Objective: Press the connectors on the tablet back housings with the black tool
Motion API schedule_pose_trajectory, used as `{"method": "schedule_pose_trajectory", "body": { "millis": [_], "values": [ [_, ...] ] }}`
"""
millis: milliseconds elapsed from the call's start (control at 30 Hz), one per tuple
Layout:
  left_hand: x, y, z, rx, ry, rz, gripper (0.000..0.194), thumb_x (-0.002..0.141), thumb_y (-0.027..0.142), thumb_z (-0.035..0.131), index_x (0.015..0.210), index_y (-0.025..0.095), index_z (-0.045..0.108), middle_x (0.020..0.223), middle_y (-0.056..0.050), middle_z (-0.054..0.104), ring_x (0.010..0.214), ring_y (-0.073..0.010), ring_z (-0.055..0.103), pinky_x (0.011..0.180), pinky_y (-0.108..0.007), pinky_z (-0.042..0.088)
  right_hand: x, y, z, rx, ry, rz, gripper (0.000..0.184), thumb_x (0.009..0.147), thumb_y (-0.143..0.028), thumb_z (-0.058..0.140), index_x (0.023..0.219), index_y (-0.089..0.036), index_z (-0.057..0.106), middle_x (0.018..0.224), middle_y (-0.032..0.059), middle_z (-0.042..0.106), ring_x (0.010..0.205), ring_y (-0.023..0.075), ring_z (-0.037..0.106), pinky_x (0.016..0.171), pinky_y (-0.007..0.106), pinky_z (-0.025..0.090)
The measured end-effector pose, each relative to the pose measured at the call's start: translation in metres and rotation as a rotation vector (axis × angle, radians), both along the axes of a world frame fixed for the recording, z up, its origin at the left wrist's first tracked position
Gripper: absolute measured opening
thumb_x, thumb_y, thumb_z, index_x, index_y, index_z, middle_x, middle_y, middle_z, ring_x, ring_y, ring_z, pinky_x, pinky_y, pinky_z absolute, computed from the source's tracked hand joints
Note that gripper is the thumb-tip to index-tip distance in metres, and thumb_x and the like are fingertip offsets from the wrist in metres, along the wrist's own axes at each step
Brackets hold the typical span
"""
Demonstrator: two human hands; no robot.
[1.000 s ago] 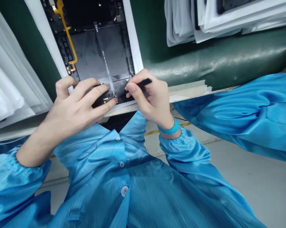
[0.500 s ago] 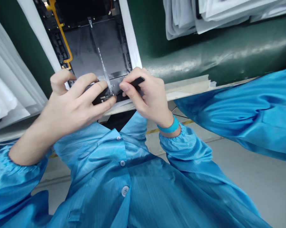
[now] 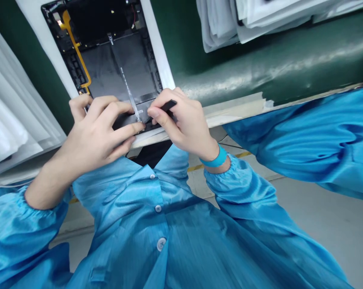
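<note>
An opened tablet-like device (image 3: 103, 64) lies before me, its dark inside facing up. A grey ribbon cable (image 3: 125, 82) runs down its middle, and an orange flex cable (image 3: 79, 54) follows its left side. My left hand (image 3: 98, 128) rests with fingers spread over the device's near left part; its index fingertip touches the area at the ribbon cable's lower end. My right hand (image 3: 181, 122) pinches a dark, slim stick-like tool (image 3: 168, 105) beside that same end. The tool's tip is hidden by the fingers.
White sheeting (image 3: 163, 68) lies under the device on a green mat (image 3: 217, 76). White bags or sleeves (image 3: 220, 24) are stacked at the upper right, more white sheets (image 3: 13, 100) at the left. Another person's blue sleeve or garment (image 3: 314, 136) is at the right. Tape (image 3: 235, 108) lines the table edge.
My left index fingertip has come down onto the ribbon cable's lower end, and the other fingers have shifted and curled somewhat. The right hand keeps its pinch on the tool. The view has shifted slightly.
</note>
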State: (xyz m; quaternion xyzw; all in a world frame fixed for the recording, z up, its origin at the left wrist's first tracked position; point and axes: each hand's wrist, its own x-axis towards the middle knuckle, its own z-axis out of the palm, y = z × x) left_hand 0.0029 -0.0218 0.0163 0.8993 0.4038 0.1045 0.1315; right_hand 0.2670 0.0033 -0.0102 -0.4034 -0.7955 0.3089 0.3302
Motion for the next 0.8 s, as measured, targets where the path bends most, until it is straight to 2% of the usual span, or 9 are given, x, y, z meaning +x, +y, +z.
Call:
{"method": "schedule_pose_trajectory", "body": {
  "millis": [133, 367, 567, 733, 800],
  "values": [
    [-0.003, 0.000, -0.003, 0.005, -0.009, -0.012, 0.030, 0.115, 0.046, 0.063, 0.139, 0.035, 0.078, 0.156, -0.010, 0.069, 0.146, -0.0455, 0.059, 0.121, -0.083, 0.034, 0.000, 0.000, -0.001, 0.020, 0.020, 0.006, 0.052, 0.123, -0.061, 0.030, 0.103, -0.026, 0.063, 0.090, 0.0008, 0.067, 0.091, 0.0197, 0.072, 0.099, 0.043, 0.061],
    [0.008, 0.004, 0.006, -0.013, 0.007, 0.006, 0.030, 0.115, 0.047, 0.061, 0.128, 0.030, 0.081, 0.151, -0.012, 0.070, 0.147, -0.0464, 0.058, 0.121, -0.080, 0.038, 0.001, 0.010, -0.002, 0.045, -0.047, 0.065, 0.056, 0.122, -0.064, 0.026, 0.106, -0.027, 0.065, 0.098, 0.0018, 0.070, 0.100, 0.0222, 0.073, 0.106, 0.048, 0.056],
    [0.011, 0.001, 0.009, 0.052, 0.046, -0.001, 0.027, 0.117, 0.042, 0.058, 0.132, 0.031, 0.078, 0.148, -0.013, 0.071, 0.141, -0.0433, 0.061, 0.113, -0.077, 0.042, 0.008, 0.019, 0.004, 0.073, -0.026, -0.031, 0.053, 0.121, -0.064, 0.032, 0.099, -0.026, 0.061, 0.085, 0.0029, 0.071, 0.090, 0.0234, 0.068, 0.107, 0.048, 0.052],
    [0.012, 0.000, 0.006, 0.081, 0.047, 0.026, 0.025, 0.115, 0.034, 0.061, 0.136, 0.038, 0.075, 0.146, -0.011, 0.073, 0.139, -0.0417, 0.067, 0.112, -0.078, 0.045, 0.008, 0.017, 0.006, -0.049, -0.080, -0.098, 0.044, 0.120, -0.061, 0.038, 0.101, -0.032, 0.064, 0.084, 0.0023, 0.072, 0.093, 0.0254, 0.069, 0.112, 0.048, 0.055],
    [0.012, 0.001, 0.004, 0.089, 0.042, 0.015, 0.029, 0.114, 0.033, 0.062, 0.140, 0.039, 0.074, 0.145, -0.011, 0.074, 0.137, -0.0413, 0.068, 0.112, -0.078, 0.048, 0.007, 0.017, 0.006, -0.046, -0.066, -0.110, 0.044, 0.120, -0.062, 0.037, 0.101, -0.032, 0.064, 0.081, 0.0020, 0.071, 0.093, 0.0262, 0.070, 0.113, 0.050, 0.055]
  ]
}}
